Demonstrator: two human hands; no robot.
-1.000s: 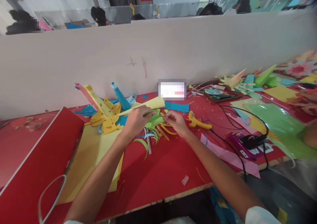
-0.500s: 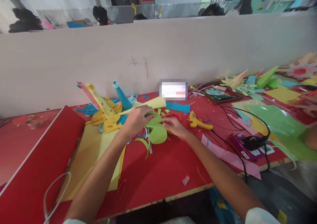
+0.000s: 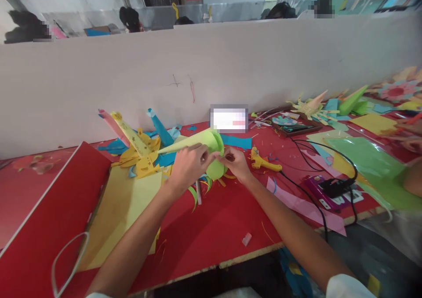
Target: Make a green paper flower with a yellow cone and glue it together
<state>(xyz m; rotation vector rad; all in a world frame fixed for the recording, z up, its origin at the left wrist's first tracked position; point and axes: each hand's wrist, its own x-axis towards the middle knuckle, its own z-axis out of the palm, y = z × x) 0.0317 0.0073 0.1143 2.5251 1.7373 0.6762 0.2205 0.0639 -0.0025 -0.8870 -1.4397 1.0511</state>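
Note:
My left hand [image 3: 194, 161] is closed at the wide end of a pale yellow paper cone [image 3: 186, 142], with its fingertips at a green paper piece [image 3: 216, 168]. My right hand [image 3: 234, 162] pinches the right edge of that green piece, and the fingertips of both hands nearly meet. The green paper curves around the cone's wide end, and part of it hangs below my hands. Green paper scraps [image 3: 193, 198] lie beneath them on the red table [image 3: 211, 236].
Paper cones and cutouts [image 3: 141, 148] stand at the left beside yellow sheets [image 3: 121, 214]. To the right are a yellow glue gun [image 3: 263, 161], a pink strip [image 3: 303, 205], a purple box [image 3: 325, 192] with black cables, and another person's hand [image 3: 409, 135].
The green paper has moved up against the cone's wide end and curves around it. My hands have come closer together, and my left hand has shifted slightly right.

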